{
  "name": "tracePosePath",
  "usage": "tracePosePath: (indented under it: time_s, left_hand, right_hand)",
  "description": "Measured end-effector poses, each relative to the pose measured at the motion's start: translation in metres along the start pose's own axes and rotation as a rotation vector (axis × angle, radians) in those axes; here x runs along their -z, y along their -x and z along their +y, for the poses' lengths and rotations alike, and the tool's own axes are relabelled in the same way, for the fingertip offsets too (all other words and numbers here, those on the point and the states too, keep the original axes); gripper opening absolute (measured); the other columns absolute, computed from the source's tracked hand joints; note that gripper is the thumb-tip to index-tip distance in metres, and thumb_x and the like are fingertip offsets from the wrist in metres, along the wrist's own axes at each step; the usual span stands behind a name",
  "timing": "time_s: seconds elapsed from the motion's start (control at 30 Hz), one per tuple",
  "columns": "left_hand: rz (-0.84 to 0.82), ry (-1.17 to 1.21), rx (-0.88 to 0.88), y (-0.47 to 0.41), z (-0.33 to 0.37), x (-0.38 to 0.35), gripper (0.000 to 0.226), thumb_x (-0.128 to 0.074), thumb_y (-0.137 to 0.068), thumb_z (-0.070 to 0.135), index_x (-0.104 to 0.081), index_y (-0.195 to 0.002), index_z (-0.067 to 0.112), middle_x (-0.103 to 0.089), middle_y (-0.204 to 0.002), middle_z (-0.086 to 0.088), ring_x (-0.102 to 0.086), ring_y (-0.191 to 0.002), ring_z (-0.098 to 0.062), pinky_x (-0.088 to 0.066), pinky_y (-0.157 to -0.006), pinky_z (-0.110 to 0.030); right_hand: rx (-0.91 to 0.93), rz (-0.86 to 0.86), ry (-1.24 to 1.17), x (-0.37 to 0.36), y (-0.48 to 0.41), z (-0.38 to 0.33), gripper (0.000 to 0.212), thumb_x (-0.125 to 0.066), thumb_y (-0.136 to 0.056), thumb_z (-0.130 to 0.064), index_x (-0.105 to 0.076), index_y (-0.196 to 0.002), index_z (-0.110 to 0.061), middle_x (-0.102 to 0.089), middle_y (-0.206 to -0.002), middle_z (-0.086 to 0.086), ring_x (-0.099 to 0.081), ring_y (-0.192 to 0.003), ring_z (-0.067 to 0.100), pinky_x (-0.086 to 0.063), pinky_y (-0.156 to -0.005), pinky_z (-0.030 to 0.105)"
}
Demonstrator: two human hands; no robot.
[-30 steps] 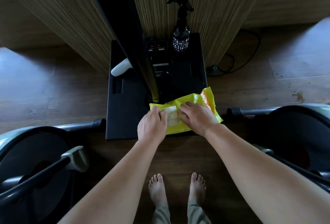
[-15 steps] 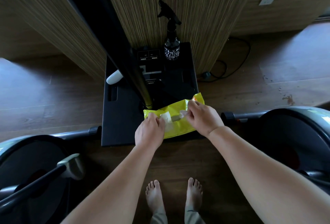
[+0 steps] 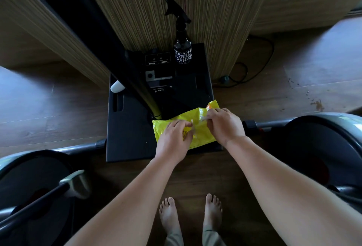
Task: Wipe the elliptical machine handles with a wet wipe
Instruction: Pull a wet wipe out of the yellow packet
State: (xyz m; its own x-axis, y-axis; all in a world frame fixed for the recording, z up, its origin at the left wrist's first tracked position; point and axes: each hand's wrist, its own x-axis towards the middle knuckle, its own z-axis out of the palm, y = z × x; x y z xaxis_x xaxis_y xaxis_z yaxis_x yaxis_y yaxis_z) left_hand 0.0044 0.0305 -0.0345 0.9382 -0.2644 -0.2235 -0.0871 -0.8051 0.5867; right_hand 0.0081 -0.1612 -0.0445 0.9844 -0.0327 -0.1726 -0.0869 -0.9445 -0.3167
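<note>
Lettering (image 3: pixel 160 90) "SSION" marks black base (image 3: pixel 129 138) just behind yellow pack (image 3: pixel 201 138).

upside-dn "SSION" on blk base (image 3: pixel 127 132), other labels illeg.

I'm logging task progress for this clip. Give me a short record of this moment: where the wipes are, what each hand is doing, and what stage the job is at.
wipes: yellow wipe pack lying on the black base
left hand: left hand grips the pack's near-left part
right hand: right hand pinches at the pack's top
loose wipe: cannot tell
stage: both hands at the pack, wiping not yet begun
nearby: spray bottle upright at the base's far edge
</note>
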Motion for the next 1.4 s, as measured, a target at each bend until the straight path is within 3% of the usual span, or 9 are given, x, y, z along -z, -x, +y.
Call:
tracePosePath:
  time_s: [0.1, 0.23, 0.4, 0.6, 0.77, 0.9, 1.07, 1.23, 1.4]
  left_hand:
    - [-0.151, -0.102, -0.069, -0.003, 0.004, -0.010, 0.038, -0.051, -0.104, 0.030, -0.055, -0.142, 0.033, -0.053, -0.140, 0.013, -0.046, -0.131, -0.014, -0.052, -0.093, -0.035]
    - [-0.257, -0.367, -0.113, -0.006, 0.011, -0.018, 0.057, -0.049, -0.102, 0.022, -0.036, -0.155, 0.039, -0.039, -0.146, 0.004, -0.039, -0.133, -0.021, -0.054, -0.084, -0.038]
    - [-0.300, -0.485, -0.085, -0.010, 0.018, -0.027, 0.069, -0.051, -0.095, 0.016, -0.026, -0.153, 0.041, -0.039, -0.139, -0.003, -0.041, -0.124, -0.027, -0.051, -0.082, -0.040]
    - [-0.360, -0.523, 0.017, -0.024, 0.027, -0.036, 0.063, -0.055, -0.089, 0.014, -0.039, -0.146, 0.037, -0.035, -0.135, -0.001, -0.038, -0.124, -0.027, -0.047, -0.090, -0.042]
    - [-0.469, -0.520, 0.007, -0.031, 0.027, -0.024, 0.057, -0.049, -0.099, 0.025, -0.036, -0.152, 0.040, -0.033, -0.142, -0.001, -0.034, -0.131, -0.028, -0.044, -0.101, -0.045]
    - [-0.381, -0.158, 0.125, -0.025, 0.032, 0.007, 0.044, -0.047, -0.105, 0.042, -0.052, -0.147, 0.032, -0.049, -0.146, 0.003, -0.043, -0.137, -0.024, -0.045, -0.104, -0.040]
    - [-0.219, 0.631, 0.402, 0.011, 0.082, 0.066, 0.031, -0.062, -0.098, 0.044, -0.069, -0.120, 0.024, -0.073, -0.111, 0.000, -0.072, -0.100, -0.018, -0.062, -0.081, -0.039]
    - [-0.219, 0.882, 0.476, 0.058, 0.116, 0.107, 0.023, -0.074, -0.093, 0.030, -0.074, -0.108, 0.012, -0.077, -0.099, -0.007, -0.072, -0.085, -0.019, -0.063, -0.071, -0.031]
    - [-0.216, 1.156, 0.618, 0.093, 0.133, 0.147, 0.021, -0.065, -0.099, 0.014, -0.074, -0.110, -0.001, -0.077, -0.094, -0.013, -0.071, -0.080, -0.018, -0.063, -0.073, -0.031]
  right_hand:
    - [-0.001, 0.003, -0.021, 0.004, 0.000, 0.014, 0.013, -0.053, -0.101, -0.023, -0.064, -0.104, -0.017, -0.069, -0.099, 0.000, -0.061, -0.099, 0.024, -0.046, -0.068, 0.035]
    - [0.012, -0.002, -0.034, 0.004, 0.002, 0.020, 0.011, -0.054, -0.101, -0.024, -0.063, -0.102, -0.018, -0.068, -0.097, -0.002, -0.062, -0.097, 0.021, -0.051, -0.070, 0.036]
    - [0.027, -0.003, -0.085, 0.001, 0.000, 0.016, 0.014, -0.053, -0.103, -0.026, -0.064, -0.100, -0.019, -0.070, -0.096, -0.002, -0.061, -0.096, 0.020, -0.046, -0.067, 0.033]
    - [0.006, -0.066, -0.054, 0.000, -0.003, 0.013, 0.021, -0.050, -0.105, -0.031, -0.067, -0.108, -0.020, -0.071, -0.097, -0.001, -0.056, -0.105, 0.020, -0.050, -0.069, 0.035]
    - [-0.217, -0.046, -0.351, 0.008, -0.003, 0.013, 0.019, -0.057, -0.100, -0.027, -0.068, -0.089, -0.016, -0.068, -0.082, 0.001, -0.063, -0.077, 0.021, -0.050, -0.058, 0.034]
    - [-0.480, -0.065, -0.714, 0.033, 0.002, 0.008, 0.027, -0.066, -0.095, -0.031, -0.066, -0.079, -0.009, -0.067, -0.076, 0.008, -0.060, -0.069, 0.018, -0.051, -0.054, 0.039]
    - [-0.520, -0.182, -1.302, 0.093, 0.043, -0.027, 0.018, -0.059, -0.101, -0.015, -0.077, -0.103, -0.010, -0.076, -0.091, 0.011, -0.072, -0.079, 0.021, -0.059, -0.065, 0.035]
    - [-0.343, -0.153, -1.375, 0.145, 0.091, -0.062, 0.027, -0.060, -0.101, -0.005, -0.078, -0.111, -0.021, -0.079, -0.103, 0.008, -0.077, -0.097, 0.022, -0.064, -0.078, 0.035]
    - [-0.243, -0.028, -1.291, 0.170, 0.128, -0.087, 0.036, -0.064, -0.096, 0.007, -0.085, -0.090, -0.022, -0.081, -0.101, 0.004, -0.077, -0.099, 0.023, -0.066, -0.081, 0.040]
